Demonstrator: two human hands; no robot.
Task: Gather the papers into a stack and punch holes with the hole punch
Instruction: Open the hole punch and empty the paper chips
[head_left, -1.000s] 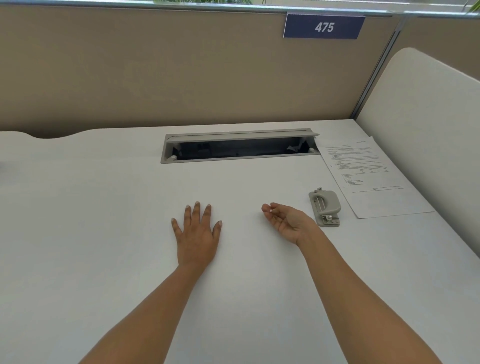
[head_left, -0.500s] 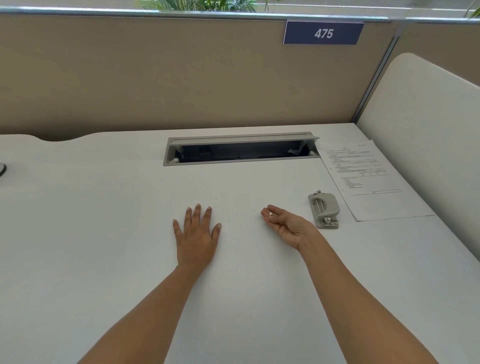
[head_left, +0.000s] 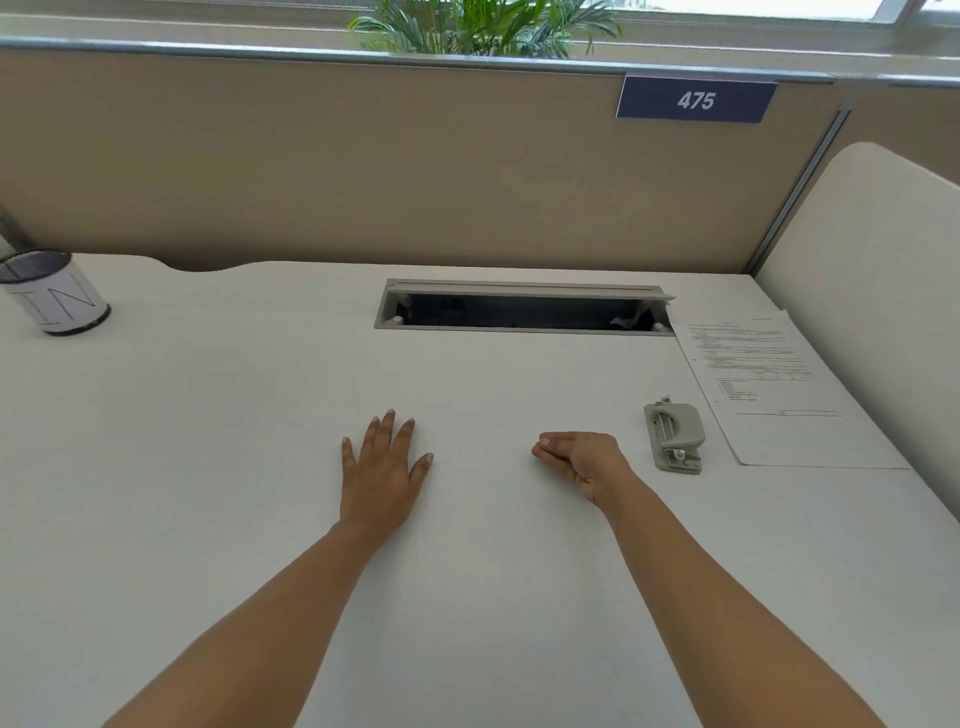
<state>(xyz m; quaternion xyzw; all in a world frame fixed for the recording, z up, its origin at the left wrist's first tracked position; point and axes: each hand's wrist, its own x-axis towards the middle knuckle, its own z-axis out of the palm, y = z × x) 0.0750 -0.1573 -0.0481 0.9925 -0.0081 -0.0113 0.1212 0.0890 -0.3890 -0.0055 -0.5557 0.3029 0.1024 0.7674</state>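
Observation:
A printed white paper (head_left: 779, 395) lies flat at the right side of the white desk (head_left: 208, 467). Just left of it sits a grey hole punch (head_left: 674, 436), its handle down. My left hand (head_left: 383, 473) rests palm down on the desk with fingers straight and spread. My right hand (head_left: 582, 460) lies on its side a short way left of the punch, fingers loosely curled toward the left, holding nothing. Neither hand touches the paper or the punch.
A cable slot with an open lid (head_left: 524, 312) is set into the desk behind the hands. A white cup marked "IN" (head_left: 54, 293) stands at the far left. A beige partition (head_left: 415, 166) closes the back, a cream panel (head_left: 872, 291) the right.
The view has tilted up and to the left, bringing the cup and a plant into sight. My right hand has rolled from palm up onto its side. My left hand stays flat.

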